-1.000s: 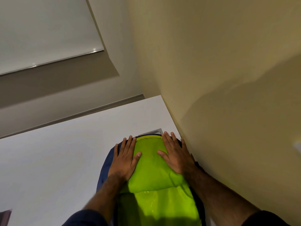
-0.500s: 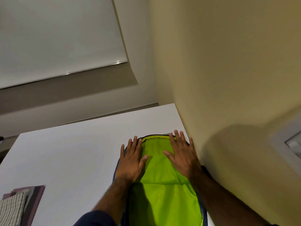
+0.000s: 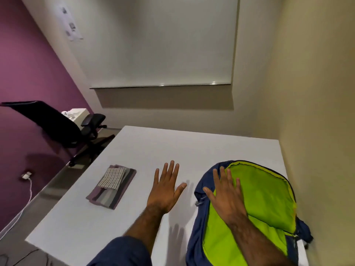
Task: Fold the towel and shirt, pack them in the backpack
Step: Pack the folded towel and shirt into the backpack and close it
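Left of the open navy backpack with its lime-green lining [image 3: 265,196], where our right hand [image 3: 226,198] lies flat, fingers spread, our empty left hand [image 3: 165,191] hovers splayed above the white tabletop [image 3: 192,146], so we judge packing begins: reach further left for the folded striped towel and purple shirt stack [image 3: 112,186].

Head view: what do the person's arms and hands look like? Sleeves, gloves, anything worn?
Both hands are bare: no gloves, rings or watch visible on the left hand or right hand. Forearms are bare with visible hair. A dark blue sleeve ends near the left elbow; the right arm's sleeve is out of frame.
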The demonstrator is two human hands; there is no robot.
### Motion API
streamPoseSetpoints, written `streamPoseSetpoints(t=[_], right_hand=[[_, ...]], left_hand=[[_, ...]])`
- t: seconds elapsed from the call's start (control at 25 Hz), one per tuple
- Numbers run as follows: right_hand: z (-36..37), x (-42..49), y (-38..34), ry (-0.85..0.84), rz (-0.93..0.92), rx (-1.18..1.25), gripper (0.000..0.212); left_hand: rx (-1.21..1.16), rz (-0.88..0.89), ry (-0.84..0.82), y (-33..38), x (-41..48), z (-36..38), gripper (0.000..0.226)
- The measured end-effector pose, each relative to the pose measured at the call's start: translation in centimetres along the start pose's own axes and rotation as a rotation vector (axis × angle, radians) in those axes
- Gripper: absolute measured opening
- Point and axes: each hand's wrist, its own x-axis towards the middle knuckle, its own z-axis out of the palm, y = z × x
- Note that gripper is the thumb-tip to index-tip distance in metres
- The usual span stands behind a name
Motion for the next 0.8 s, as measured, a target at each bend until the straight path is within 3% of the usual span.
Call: streamPoseSetpoints(t=[0.2,0.48,0.8], right_hand=[[0.1,-1.0,-9.9,-0.010,-0.182,-0.045,0.085],[1.3,-3.3,-24.0,0.024,-0.318,-0.071,0.091],[2.2,-4.8,-32.2,-0.008,-0.281,-0.202,0.089]], left_hand=[[-0.021,-0.152,0.063,-9.8,-7.5,-3.0,0.094],[-0.042,-0.303,0.150,-25.1,-18.7,-4.8,0.091],[-0.009,-0.341,0.127,-37.7,-24.3,-5.2,0.080]])
